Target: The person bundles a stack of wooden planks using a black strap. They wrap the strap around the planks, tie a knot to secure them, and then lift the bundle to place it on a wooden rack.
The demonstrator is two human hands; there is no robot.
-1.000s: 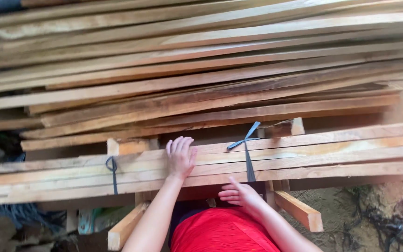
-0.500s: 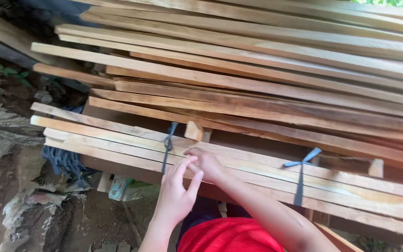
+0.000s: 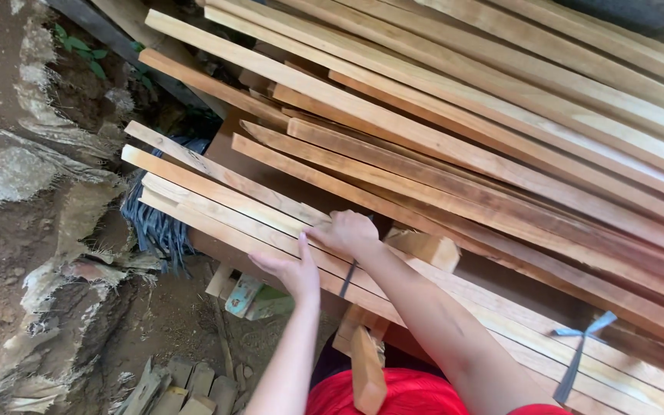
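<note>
Bundled wooden slats (image 3: pixel 217 201) lie near, below the big plank stack (image 3: pixel 501 115); right hand (image 3: pixel 351 233) grips the top slat, left hand (image 3: pixel 290 267) spreads open beside the dark strap (image 3: pixel 348 280).

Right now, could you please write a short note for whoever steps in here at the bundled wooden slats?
Left hand: open, palm at the near edge of the slat bundle, holding nothing.
Right hand: curled closed on top of the bundle, right at the dark strap; what it pinches cannot be seen.
Things: the bundle lies on a wooden support, below the loose stack of planks. A second strap, blue, wraps the bundle further right.
Done: both straps are around the bundle.
Left: the bundle has not been lifted off its support.
</note>
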